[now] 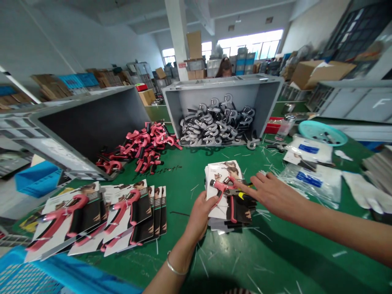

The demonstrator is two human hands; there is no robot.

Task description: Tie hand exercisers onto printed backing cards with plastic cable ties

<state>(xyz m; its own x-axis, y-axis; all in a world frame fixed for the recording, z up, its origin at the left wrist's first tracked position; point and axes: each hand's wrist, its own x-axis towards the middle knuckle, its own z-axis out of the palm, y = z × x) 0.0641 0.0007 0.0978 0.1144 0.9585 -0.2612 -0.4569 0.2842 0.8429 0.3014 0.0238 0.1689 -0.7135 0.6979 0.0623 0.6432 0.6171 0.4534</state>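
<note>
A pink hand gripper [224, 192] lies on top of a stack of printed backing cards [228, 204] on the green table [275, 253]. My left hand [200, 214] holds the left edge of the stack, fingers curled around it. My right hand [271, 192] reaches in from the right with fingers stretched out, the fingertips touching the pink gripper. Finished cards with pink grippers [94, 218] lie fanned out at the left.
A tipped grey bin [263, 96] holds grey hand grippers [214, 122]; another tipped grey bin [76, 126] spills pink grippers [143, 147]. Plastic bags [309, 171], a white glove [364, 192] and a teal dish [321, 132] lie at the right. A person sits beyond the bins.
</note>
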